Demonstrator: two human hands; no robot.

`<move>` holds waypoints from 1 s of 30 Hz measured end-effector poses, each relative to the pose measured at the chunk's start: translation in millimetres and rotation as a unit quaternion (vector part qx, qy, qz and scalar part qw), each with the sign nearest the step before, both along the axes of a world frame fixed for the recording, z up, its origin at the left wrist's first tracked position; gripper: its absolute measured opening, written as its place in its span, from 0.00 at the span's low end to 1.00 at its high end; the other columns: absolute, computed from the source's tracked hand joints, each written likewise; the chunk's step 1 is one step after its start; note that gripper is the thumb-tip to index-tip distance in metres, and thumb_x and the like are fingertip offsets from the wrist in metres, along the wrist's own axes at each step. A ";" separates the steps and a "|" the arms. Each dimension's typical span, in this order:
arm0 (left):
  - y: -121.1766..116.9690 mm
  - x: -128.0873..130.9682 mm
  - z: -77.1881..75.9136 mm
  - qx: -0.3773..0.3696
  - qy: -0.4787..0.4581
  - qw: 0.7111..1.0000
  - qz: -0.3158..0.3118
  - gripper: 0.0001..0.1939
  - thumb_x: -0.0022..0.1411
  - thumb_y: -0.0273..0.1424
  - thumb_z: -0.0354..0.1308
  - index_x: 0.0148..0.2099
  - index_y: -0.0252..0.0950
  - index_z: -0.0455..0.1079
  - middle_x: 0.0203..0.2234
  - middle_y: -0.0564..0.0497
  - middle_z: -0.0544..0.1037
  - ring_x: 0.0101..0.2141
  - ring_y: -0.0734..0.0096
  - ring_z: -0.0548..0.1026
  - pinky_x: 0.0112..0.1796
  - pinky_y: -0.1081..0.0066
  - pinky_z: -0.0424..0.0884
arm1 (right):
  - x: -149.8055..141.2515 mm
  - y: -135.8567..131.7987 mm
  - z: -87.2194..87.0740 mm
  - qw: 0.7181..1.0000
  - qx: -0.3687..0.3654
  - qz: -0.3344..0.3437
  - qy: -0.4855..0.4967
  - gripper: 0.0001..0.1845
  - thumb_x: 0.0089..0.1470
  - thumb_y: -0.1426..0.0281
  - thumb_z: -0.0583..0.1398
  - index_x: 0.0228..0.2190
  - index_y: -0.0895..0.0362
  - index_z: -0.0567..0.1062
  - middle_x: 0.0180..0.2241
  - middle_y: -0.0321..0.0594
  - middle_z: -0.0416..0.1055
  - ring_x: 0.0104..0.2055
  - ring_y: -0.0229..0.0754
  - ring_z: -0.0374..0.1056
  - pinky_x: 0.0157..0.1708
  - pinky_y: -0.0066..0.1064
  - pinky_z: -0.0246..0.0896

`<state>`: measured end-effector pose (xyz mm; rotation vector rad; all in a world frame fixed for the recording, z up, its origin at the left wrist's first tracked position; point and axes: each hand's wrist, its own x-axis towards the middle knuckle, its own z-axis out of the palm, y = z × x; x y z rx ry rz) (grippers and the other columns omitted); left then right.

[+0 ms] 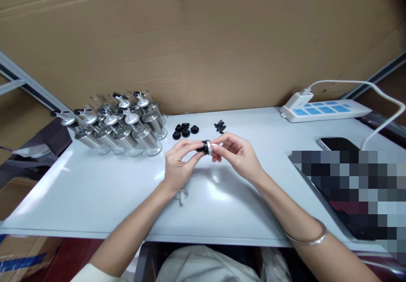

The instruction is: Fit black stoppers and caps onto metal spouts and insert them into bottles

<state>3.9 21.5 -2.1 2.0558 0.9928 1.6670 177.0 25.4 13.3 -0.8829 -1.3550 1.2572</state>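
Above the middle of the table, both hands meet at a pourer top (207, 147) with a silver cap and a black stopper, lying sideways. My left hand (180, 159) pinches the black stopper end. My right hand (237, 153) closes its thumb and fingers on the silver spout end, whose pale tip shows between them. Just beyond the hands lie several round black stoppers (185, 132) and a small pile of black flip pieces (220, 126). Near my left wrist, a loose silver spout cap (182, 195) rests on the table, partly hidden.
Several glass-and-steel bottles (125, 138), some topped with pourers, stand at the left back. A white power strip (330, 109) with a plugged charger and cable lies at the right back. A phone (336, 144) and a pixelated dark-edged object (345, 189) occupy the right side. Cardboard (222, 49) walls the back.
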 end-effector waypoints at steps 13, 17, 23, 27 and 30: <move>0.8 0.2 0.3 0.026 0.040 0.999 0.009 0.10 0.57 0.22 0.63 0.41 0.38 0.76 0.34 0.50 0.80 0.34 0.72 0.78 0.38 0.71 0.75 | -3.5 -1.6 -6.8 0.999 0.032 0.007 -0.041 0.11 0.53 0.61 0.62 0.30 0.56 0.72 0.22 0.34 0.70 0.23 0.36 0.68 0.25 0.31 0.65; 2.8 -0.4 0.4 0.027 0.057 0.998 0.024 0.08 0.58 0.23 0.62 0.41 0.38 0.74 0.34 0.50 0.77 0.36 0.72 0.76 0.38 0.71 0.74 | -8.7 -4.0 -5.2 0.977 0.113 -0.123 -0.136 0.07 0.53 0.65 0.61 0.33 0.55 0.75 0.33 0.41 0.69 0.33 0.39 0.67 0.32 0.33 0.65; 2.7 2.0 -3.1 0.015 0.091 0.995 0.041 0.09 0.58 0.21 0.60 0.42 0.37 0.72 0.36 0.49 0.75 0.36 0.72 0.74 0.31 0.75 0.71 | -13.2 -8.1 -2.2 0.978 0.059 -0.106 -0.168 0.09 0.51 0.63 0.61 0.34 0.55 0.71 0.26 0.36 0.70 0.27 0.38 0.67 0.29 0.32 0.64; 2.1 2.3 -4.8 0.005 0.094 0.995 0.023 0.11 0.59 0.21 0.58 0.44 0.38 0.71 0.39 0.49 0.75 0.38 0.71 0.74 0.36 0.72 0.72 | -13.8 -7.8 -4.4 0.984 -0.009 -0.075 -0.161 0.11 0.48 0.64 0.61 0.35 0.55 0.70 0.28 0.39 0.76 0.28 0.41 0.72 0.34 0.36 0.67; 0.4 1.7 -1.6 0.011 0.100 0.995 -0.008 0.13 0.60 0.22 0.58 0.47 0.39 0.69 0.42 0.47 0.75 0.42 0.68 0.74 0.40 0.68 0.72 | -12.9 -6.3 -4.4 0.987 -0.024 -0.086 -0.132 0.11 0.47 0.65 0.60 0.34 0.55 0.70 0.25 0.37 0.76 0.28 0.41 0.73 0.35 0.37 0.68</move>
